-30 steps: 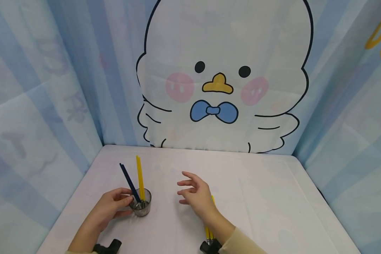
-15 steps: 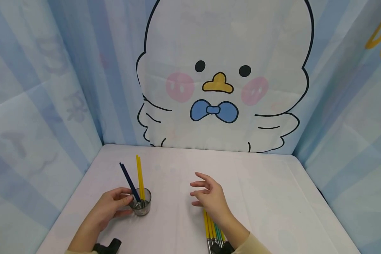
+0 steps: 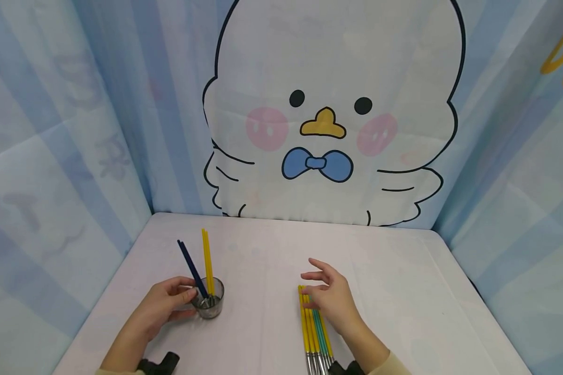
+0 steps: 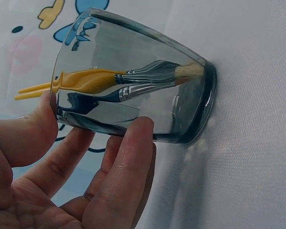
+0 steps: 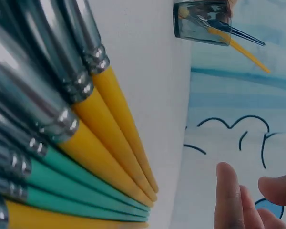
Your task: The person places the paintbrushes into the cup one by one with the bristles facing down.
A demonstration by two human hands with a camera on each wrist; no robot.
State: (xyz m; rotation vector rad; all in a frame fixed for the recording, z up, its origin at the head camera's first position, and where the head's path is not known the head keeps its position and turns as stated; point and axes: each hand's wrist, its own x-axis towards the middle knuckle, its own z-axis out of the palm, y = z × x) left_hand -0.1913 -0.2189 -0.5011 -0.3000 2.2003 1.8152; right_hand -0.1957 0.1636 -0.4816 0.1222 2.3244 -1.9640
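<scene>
On the left of the table stands a clear glass [image 3: 210,307] with dark blue paintbrushes [image 3: 191,265] and yellow paintbrushes [image 3: 207,260] in it, bristles down. My left hand [image 3: 164,302] holds the glass from its left side; the left wrist view shows the thumb at the rim and fingertips against the wall. To the right, several yellow-handled paintbrushes [image 5: 126,143] and green-handled paintbrushes [image 3: 318,328] lie side by side, handles pointing away from me. My right hand [image 3: 334,299] hovers over their handle ends, fingers loosely bent and holding nothing. It partly covers some handles in the head view.
A white cloth covers the table [image 3: 394,291]. Behind it hangs a curtain [image 3: 328,67] printed with a white cartoon bird, and striped blue curtains [image 3: 42,182] close off both sides. A black wrist strap piece [image 3: 159,364] shows at the bottom.
My right hand has moved rightward across the lying paintbrushes, uncovering their yellow and green handles. The left hand and the glass have stayed where they were.
</scene>
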